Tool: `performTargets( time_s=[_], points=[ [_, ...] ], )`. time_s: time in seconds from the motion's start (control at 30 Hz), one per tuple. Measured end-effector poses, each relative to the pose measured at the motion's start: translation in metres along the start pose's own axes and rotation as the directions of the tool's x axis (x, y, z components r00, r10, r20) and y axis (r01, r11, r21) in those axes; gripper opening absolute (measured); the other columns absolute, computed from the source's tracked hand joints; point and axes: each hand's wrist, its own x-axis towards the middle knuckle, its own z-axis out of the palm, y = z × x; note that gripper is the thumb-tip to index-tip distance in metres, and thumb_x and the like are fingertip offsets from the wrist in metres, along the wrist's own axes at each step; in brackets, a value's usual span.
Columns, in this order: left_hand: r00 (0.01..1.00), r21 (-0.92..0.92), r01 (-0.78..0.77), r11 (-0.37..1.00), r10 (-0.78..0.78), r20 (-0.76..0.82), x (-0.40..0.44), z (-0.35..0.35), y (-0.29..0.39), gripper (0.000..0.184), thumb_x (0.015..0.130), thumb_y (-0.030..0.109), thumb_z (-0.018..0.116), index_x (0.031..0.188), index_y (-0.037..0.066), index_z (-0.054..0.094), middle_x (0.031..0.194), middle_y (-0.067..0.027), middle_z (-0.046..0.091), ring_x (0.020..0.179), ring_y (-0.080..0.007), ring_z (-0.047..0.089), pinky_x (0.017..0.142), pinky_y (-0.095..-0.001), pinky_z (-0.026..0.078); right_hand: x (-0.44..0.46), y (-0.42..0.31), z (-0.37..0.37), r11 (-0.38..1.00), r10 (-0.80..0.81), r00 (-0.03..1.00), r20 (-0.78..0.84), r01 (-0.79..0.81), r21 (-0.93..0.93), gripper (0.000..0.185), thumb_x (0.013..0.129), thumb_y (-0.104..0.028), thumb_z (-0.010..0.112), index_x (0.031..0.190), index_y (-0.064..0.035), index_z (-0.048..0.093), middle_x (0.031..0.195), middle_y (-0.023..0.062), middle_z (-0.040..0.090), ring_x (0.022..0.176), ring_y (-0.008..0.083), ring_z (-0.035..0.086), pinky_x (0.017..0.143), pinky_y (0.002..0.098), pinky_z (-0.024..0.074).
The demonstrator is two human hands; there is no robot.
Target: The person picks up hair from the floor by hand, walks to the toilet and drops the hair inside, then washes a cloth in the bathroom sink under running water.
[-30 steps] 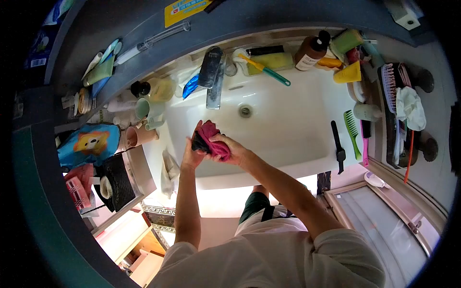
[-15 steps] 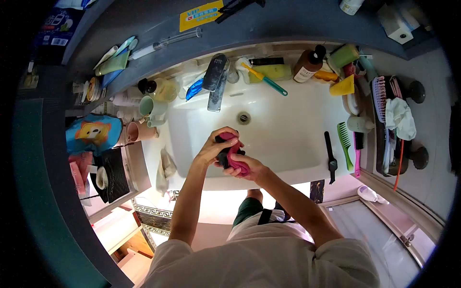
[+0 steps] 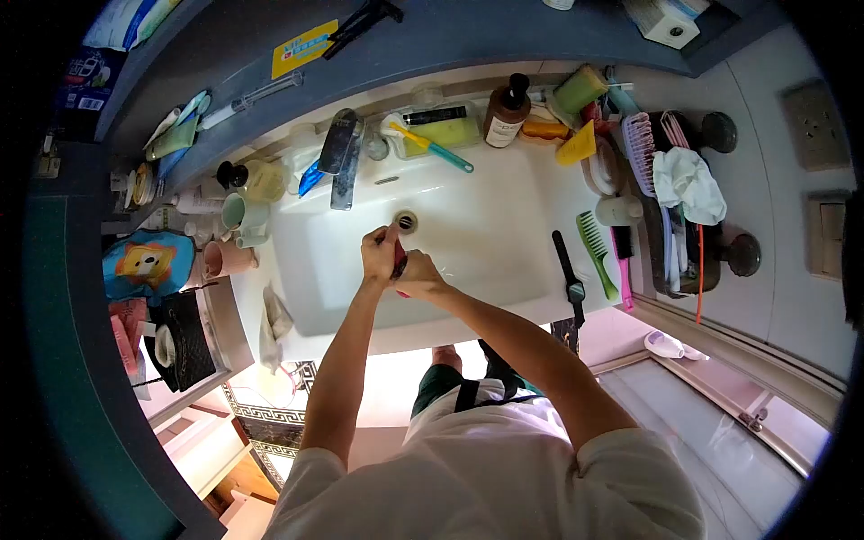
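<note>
Both my hands are close together over the sink (image 3: 486, 243), just below its drain (image 3: 406, 221). Between them is a bunched dark red and black cloth (image 3: 400, 258), mostly covered by my fingers. My left hand (image 3: 378, 255) is closed around its upper left part. On the lower right side my right hand (image 3: 419, 274) grips the same cloth, with a bit of red showing below the fingers. The cloth's full shape is hidden. The faucet (image 3: 344, 162) is above and left of the hands, and no running water is visible.
On the right rim lie a black watch (image 3: 574, 290), a green comb (image 3: 596, 252) and a pink-handled brush (image 3: 623, 270). A brown pump bottle (image 3: 507, 112) and a yellow-teal brush (image 3: 436, 148) line the back. Cups (image 3: 229, 259) and a pale cloth (image 3: 274, 324) sit at left.
My hands have drawn tighter together around the cloth, so less of it shows. They are nearer the drain, and the whole view has shifted, with the sink now further left.
</note>
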Motion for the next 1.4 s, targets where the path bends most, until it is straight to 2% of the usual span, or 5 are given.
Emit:
performTargets(
  time_s=[0.57, 0.7, 0.93, 1.13, 1.4],
  points=[
    [0.986, 0.073, 0.042, 0.996, -0.030, -0.162, 0.009, 0.031, -0.037, 0.031, 0.080, 0.018, 0.054, 0.054, 0.002, 0.053, 0.048, -0.0044, 0.048, 0.043, -0.0131, 0.041, 0.043, -0.0309, 0.033, 0.003, 0.023, 0.003, 0.916, -0.107, 0.975, -0.194, 0.021, -0.401, 0.033, 0.065, -0.026, 0.069, 0.086, -0.0018, 0.061, 0.078, 0.0190, 0.064, 0.076, 0.0352, 0.063, 0.068, 0.0434, 0.0510],
    [0.996, -0.337, 0.087, 0.937, -0.079, 0.036, -0.019, 0.021, -0.015, 0.017, 0.085, 0.016, 0.055, 0.076, 0.004, 0.063, 0.068, -0.0018, 0.059, 0.062, -0.0109, 0.052, 0.059, -0.0263, 0.043, -0.007, 0.032, -0.004, 0.883, -0.247, 0.958, -0.146, 0.161, -0.440, 0.040, 0.062, -0.028, 0.070, 0.090, -0.0026, 0.059, 0.079, 0.0179, 0.065, 0.076, 0.0371, 0.062, 0.067, 0.0440, 0.0499],
    [0.974, -0.363, 0.168, 0.917, -0.097, 0.205, -0.077, -0.048, 0.021, 0.033, 0.090, 0.022, 0.052, 0.122, 0.012, 0.050, 0.118, -0.0027, 0.055, 0.109, -0.0172, 0.052, 0.091, -0.0358, 0.039, -0.052, 0.042, -0.086, 0.804, -0.538, 0.841, 0.058, 0.532, -0.264, 0.060, 0.061, -0.028, 0.078, 0.110, -0.0025, 0.054, 0.091, 0.0157, 0.063, 0.085, 0.0288, 0.061, 0.077, 0.0359, 0.0479],
    [0.980, -0.537, 0.178, 0.824, -0.097, 0.176, -0.125, -0.124, -0.011, 0.032, 0.091, 0.025, 0.052, 0.120, 0.010, 0.051, 0.112, -0.0063, 0.058, 0.105, -0.0189, 0.055, 0.090, -0.0345, 0.042, -0.142, -0.002, -0.132, 0.907, -0.228, 0.973, -0.039, 0.227, 0.354, 0.053, 0.069, -0.020, 0.077, 0.115, -0.0069, 0.053, 0.092, 0.0014, 0.059, 0.081, 0.0138, 0.055, 0.074, 0.0274, 0.0453],
    [0.983, -0.619, 0.142, 0.773, -0.182, -0.002, -0.163, -0.155, -0.044, 0.030, 0.092, 0.024, 0.051, 0.116, 0.006, 0.052, 0.108, -0.0067, 0.059, 0.100, -0.0179, 0.057, 0.086, -0.0320, 0.045, -0.144, 0.018, -0.114, 0.918, -0.068, 0.959, -0.276, 0.169, 0.359, 0.053, 0.069, -0.021, 0.078, 0.114, -0.0078, 0.053, 0.093, 0.0001, 0.057, 0.082, 0.0115, 0.052, 0.074, 0.0255, 0.0429]
  ],
)
